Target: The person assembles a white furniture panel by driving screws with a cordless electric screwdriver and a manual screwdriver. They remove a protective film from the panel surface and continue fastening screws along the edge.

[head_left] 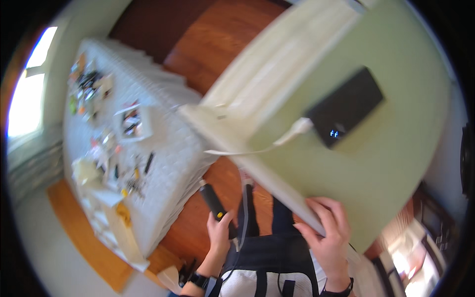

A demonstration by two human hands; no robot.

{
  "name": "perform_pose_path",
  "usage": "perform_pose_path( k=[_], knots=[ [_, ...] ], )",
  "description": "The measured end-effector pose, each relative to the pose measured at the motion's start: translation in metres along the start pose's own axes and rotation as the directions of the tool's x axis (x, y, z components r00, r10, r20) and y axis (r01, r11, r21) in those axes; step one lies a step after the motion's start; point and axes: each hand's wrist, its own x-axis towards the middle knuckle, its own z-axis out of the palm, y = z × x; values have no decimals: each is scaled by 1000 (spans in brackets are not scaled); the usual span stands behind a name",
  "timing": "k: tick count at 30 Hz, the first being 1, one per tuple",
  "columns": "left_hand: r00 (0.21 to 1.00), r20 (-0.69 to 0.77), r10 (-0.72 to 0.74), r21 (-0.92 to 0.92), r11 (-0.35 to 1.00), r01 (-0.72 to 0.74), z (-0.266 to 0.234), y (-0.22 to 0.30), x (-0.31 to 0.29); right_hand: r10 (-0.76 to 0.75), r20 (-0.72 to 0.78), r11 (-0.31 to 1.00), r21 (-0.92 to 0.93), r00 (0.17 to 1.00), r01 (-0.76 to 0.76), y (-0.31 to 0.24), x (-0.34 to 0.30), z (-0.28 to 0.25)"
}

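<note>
The left hand point(219, 232) wraps the black tool point(212, 201) at the frame's lower centre, best held firmly and clear of the grey cord point(245, 210), while, apart from it, the right hand point(332, 230) clasps the green counter's point(361, 183) edge.

- Tool point(212, 199), lower centre: matt plastic.
- Power bank point(349, 104), right: smooth matt plastic.
- Board point(396, 153), right: smooth, matt.
- Cover point(170, 131), left: textured cloth.
- Floor point(205, 47), upper centre: glossy wood.
</note>
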Motion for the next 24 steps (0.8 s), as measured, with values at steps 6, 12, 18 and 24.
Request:
perform_pose_path(
  k=[6,12,18,24],
  knots=[
    [984,-177,-12,-101,995,-6,-57,-3,47,-108,-115,991,-96,987,98,9,-15,9],
    [972,-212,-96,-323,946,23,-112,-34,56,-541,-74,833,92,838,546,-19,-9,24],
    [910,-20,-414,-784,571,243,-163,-82,59,-312,222,906,362,924,219,-108,33,181],
    [799,348,-490,-924,-36,380,-234,-102,82,-365,404,844,523,839,116,-185,54,377]
  ],
)
